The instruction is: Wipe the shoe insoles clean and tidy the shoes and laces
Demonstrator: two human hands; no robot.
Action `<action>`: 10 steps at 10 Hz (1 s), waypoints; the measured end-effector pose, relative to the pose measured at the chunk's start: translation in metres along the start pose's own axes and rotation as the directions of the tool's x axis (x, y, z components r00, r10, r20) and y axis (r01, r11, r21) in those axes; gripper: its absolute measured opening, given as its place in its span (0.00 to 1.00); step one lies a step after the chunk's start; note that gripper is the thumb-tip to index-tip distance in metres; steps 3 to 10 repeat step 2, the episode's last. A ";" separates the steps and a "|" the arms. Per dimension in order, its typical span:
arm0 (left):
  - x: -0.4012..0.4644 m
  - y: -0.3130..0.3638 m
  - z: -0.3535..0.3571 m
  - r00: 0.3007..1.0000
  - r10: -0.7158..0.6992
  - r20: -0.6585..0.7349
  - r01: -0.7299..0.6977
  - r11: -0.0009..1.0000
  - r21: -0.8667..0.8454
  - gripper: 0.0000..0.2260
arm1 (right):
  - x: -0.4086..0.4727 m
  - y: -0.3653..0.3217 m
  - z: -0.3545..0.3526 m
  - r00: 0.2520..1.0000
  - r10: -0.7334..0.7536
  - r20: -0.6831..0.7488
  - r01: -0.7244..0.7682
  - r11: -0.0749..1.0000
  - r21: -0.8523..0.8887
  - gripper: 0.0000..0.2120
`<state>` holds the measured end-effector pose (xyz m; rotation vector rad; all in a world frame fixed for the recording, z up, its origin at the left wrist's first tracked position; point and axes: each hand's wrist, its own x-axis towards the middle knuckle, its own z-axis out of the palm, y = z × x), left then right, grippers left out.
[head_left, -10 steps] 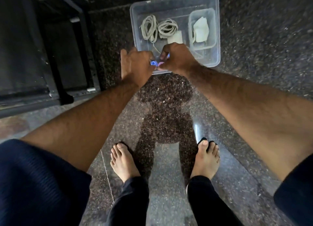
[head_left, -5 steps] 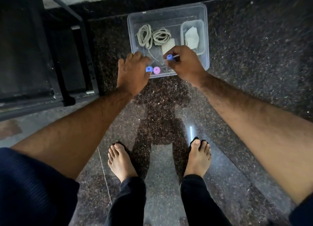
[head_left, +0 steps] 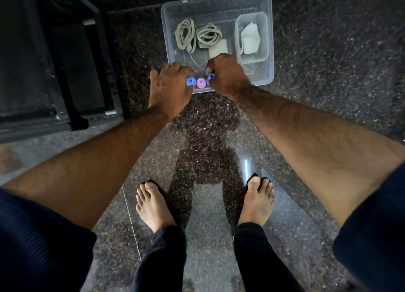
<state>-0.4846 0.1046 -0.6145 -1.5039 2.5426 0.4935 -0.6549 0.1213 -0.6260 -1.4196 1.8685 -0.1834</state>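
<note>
A clear plastic bin (head_left: pixel 270 39) stands on the dark granite floor. In it lie two coiled grey laces (head_left: pixel 185 36) (head_left: pixel 208 35) and a white pad (head_left: pixel 218 49). A smaller clear tub (head_left: pixel 238 24) inside the bin holds a crumpled white cloth (head_left: pixel 249 39). Along the bin's front edge sit a blue round piece (head_left: pixel 191 81) and a pink one (head_left: pixel 200 82). My left hand (head_left: pixel 169 88) curls its fingers at the blue piece. My right hand (head_left: pixel 228 74) pinches a second blue piece (head_left: pixel 211 76) right beside the pink one. No shoes or insoles are in view.
A dark metal-framed rack (head_left: pixel 65 72) stands to the left of the bin. My bare feet (head_left: pixel 153 204) (head_left: pixel 257 200) rest on the glossy floor below my arms. A dark wall edge runs behind the bin.
My right hand has brought its blue piece down and toward me, next to the pink one. My left hand stays at the other blue piece.
</note>
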 end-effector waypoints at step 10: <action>-0.008 0.002 -0.010 0.999 0.019 0.033 -0.019 1.000 0.009 0.17 | -0.014 -0.001 -0.013 0.999 -0.013 0.042 0.014 0.999 -0.029 0.17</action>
